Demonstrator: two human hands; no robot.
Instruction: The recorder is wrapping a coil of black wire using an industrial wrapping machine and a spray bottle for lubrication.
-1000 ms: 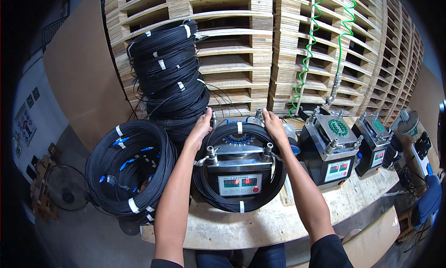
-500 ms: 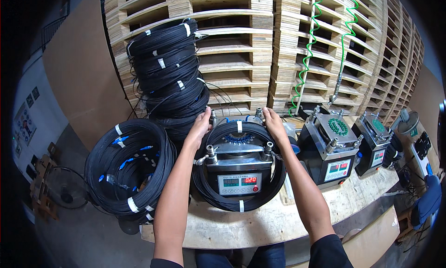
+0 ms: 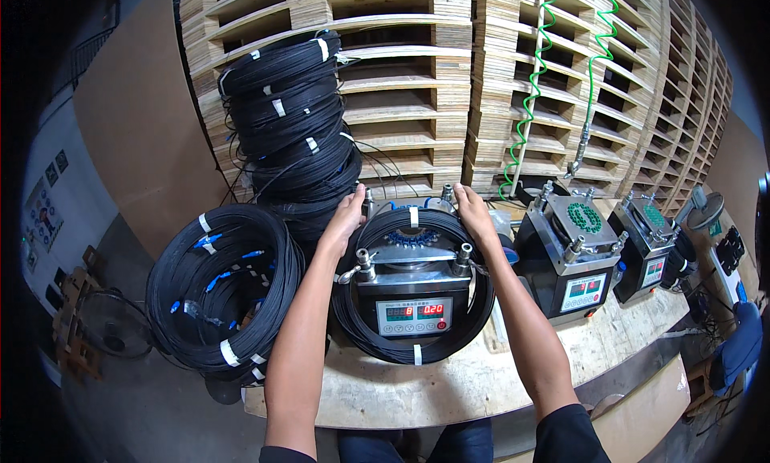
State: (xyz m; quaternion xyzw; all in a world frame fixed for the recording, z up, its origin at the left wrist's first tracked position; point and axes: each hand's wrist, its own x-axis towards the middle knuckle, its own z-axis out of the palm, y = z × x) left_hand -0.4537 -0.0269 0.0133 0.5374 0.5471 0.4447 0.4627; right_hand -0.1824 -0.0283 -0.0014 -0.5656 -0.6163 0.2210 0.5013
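In the middle of the bench stands a fiber connector polishing machine (image 3: 413, 278), a metal box with a lit display and silver corner posts. A coil of black cable (image 3: 417, 354) tied with white tape rings it. Blue connectors (image 3: 411, 238) sit in a circle on its top plate. My left hand (image 3: 346, 219) is closed at the rear left post (image 3: 368, 200), thumb uppermost. On the other side my right hand (image 3: 475, 216) closes at the rear right post (image 3: 447, 195). The far fingers of both hands are partly hidden.
Left of the machine lies a stack of black cable coils (image 3: 228, 355) with blue connectors; a taller coil stack (image 3: 281, 110) rises behind. Two similar machines with green connectors (image 3: 584, 217) stand to the right. Wooden pallets (image 3: 401, 70) and a green coiled air hose (image 3: 529, 102) are beyond.
The left readout on the middle machine's display has changed and now shows a bright red digit. Both hands keep almost the same place at the rear posts.
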